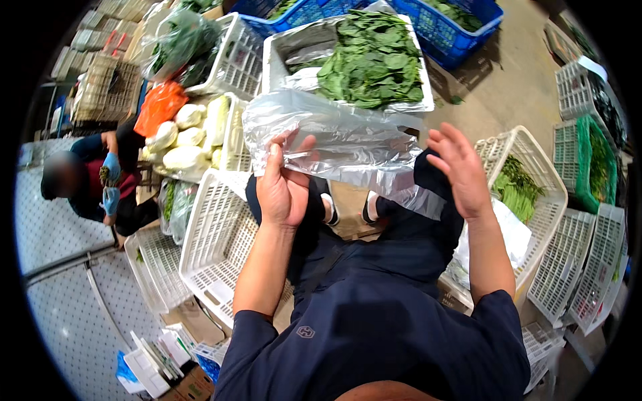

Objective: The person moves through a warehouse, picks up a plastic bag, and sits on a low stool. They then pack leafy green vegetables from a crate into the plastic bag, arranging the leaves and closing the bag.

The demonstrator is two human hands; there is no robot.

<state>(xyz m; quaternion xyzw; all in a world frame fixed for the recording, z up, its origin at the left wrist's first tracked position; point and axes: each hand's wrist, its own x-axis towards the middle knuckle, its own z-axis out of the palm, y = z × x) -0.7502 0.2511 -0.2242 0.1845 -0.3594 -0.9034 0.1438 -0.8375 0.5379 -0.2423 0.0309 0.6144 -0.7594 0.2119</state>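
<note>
A clear plastic bag (346, 145) stretches across the space in front of me, crumpled and partly see-through. My left hand (286, 188) grips its left part, with the thumb on the near side and the fingers seen through the film. To the right of the bag, my right hand (461, 173) is raised with its fingers apart and holds nothing. Just beyond the bag stands a white foam box (426, 92), lined with silvery film. Flat green leaves (373, 62) are stacked in its right part.
A white plastic crate (215, 240) stands by my left arm, another crate (544, 205) with greens by my right. Pale cabbages (185, 155) lie at left, near a seated person (108, 175) wearing blue gloves. Blue crates (451, 37) stand at the back.
</note>
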